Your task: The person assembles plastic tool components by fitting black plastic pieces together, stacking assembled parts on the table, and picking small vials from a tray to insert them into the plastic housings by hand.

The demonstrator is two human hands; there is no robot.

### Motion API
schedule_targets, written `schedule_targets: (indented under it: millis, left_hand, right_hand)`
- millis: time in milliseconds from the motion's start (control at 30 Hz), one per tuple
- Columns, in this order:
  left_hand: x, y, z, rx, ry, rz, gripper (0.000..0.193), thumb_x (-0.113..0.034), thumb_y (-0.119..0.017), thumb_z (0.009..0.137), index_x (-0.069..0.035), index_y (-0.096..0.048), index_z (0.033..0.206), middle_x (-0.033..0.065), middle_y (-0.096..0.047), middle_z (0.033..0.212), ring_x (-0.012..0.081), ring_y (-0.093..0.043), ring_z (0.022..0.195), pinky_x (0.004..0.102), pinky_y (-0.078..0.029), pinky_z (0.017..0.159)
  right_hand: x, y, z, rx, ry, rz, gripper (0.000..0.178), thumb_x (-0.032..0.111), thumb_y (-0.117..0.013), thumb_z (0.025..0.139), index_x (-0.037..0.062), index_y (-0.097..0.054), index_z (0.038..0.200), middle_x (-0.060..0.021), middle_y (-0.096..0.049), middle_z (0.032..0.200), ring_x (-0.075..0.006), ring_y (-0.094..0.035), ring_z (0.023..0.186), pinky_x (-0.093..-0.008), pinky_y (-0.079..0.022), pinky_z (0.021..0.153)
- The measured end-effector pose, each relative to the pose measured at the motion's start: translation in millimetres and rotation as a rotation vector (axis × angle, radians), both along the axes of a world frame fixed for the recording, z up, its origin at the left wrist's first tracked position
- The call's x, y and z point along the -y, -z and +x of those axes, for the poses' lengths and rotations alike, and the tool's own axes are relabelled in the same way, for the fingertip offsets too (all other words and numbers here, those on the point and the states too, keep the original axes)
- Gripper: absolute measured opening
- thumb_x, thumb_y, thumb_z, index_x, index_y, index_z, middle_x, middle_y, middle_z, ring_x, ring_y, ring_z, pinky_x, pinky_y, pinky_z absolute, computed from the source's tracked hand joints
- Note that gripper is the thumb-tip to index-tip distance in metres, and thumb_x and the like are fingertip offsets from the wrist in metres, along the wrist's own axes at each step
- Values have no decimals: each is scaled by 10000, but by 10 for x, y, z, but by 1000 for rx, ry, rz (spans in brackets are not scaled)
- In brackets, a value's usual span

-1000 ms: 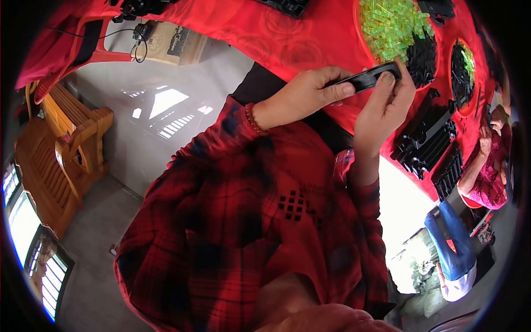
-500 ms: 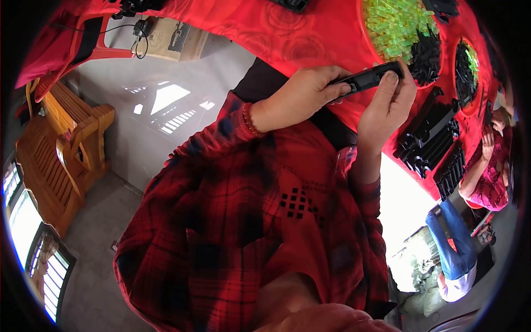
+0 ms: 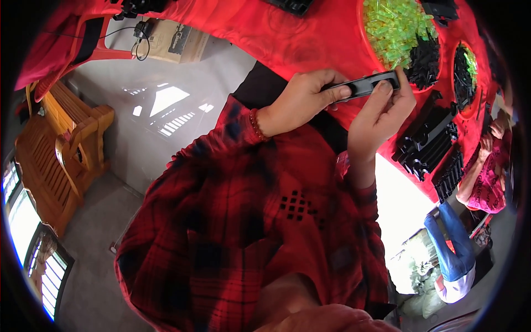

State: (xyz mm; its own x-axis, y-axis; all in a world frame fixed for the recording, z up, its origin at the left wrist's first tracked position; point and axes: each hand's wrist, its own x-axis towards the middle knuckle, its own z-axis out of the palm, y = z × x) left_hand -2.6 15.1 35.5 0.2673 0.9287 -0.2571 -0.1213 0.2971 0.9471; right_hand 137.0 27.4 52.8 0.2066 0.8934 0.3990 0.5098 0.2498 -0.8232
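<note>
Both hands hold one black strip point(image 3: 362, 86) over the red table point(image 3: 310, 39). The left hand point(image 3: 301, 99) wraps one end to keep it steady. The right hand point(image 3: 381, 110) pinches the other end. Green bits point(image 3: 392, 30) sit in a bowl nearby.

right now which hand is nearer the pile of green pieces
Right. The right hand sits just below the green pieces; the left hand is farther off, down-left.
</note>
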Motion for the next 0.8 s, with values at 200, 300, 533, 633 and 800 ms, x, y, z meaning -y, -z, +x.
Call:
schedule_targets:
  millis: [200, 300, 533, 633, 800]
  left_hand:
    - [27, 47, -25, 31, -8, -4, 189, -183, -648, 970, 1, -644, 1011, -9, -633, 820, 49, -562, 703, 210, -478, 631]
    - [39, 57, -27, 83, -13, -31, 175, -164, -651, 967, 2, -639, 1023, -7, -634, 838, 52, -562, 712, 208, -478, 642]
    - [6, 97, -5, 218, 12, -69, 258, -247, -657, 965, 1, -655, 1034, -11, -625, 804, 56, -555, 711, 217, -471, 644]
    - [-72, 153, -6, 315, 73, -55, 307, -289, -632, 977, 1, -636, 1078, -12, -628, 860, 59, -561, 757, 218, -475, 687]
    - [-187, 44, -226, 295, 259, -166, 354, -42, -565, 915, 25, -581, 1262, 17, -631, 963, 90, -594, 865, 246, -489, 825]
  right_hand:
    - [60, -17, 11, 263, -36, 127, 318, 44, -501, 1008, -82, -496, 1300, -139, -539, 1132, -124, -544, 829, -242, -460, 718]
    - [88, -39, 9, 274, -63, 171, 324, 45, -508, 1004, -83, -493, 1302, -144, -535, 1154, -136, -552, 840, -250, -467, 733]
    - [75, -197, -16, 362, -69, 115, 322, 50, -525, 996, -80, -516, 1291, -137, -551, 1117, -144, -566, 860, -269, -469, 762]
    - [-37, -143, -13, 304, -65, 101, 312, 64, -525, 1000, -62, -536, 1285, -118, -555, 1077, -129, -560, 842, -267, -464, 758]
    - [-138, -44, 70, 45, -32, -53, 298, 120, -527, 1018, -37, -563, 1270, -40, -563, 960, -90, -531, 819, -231, -441, 746]
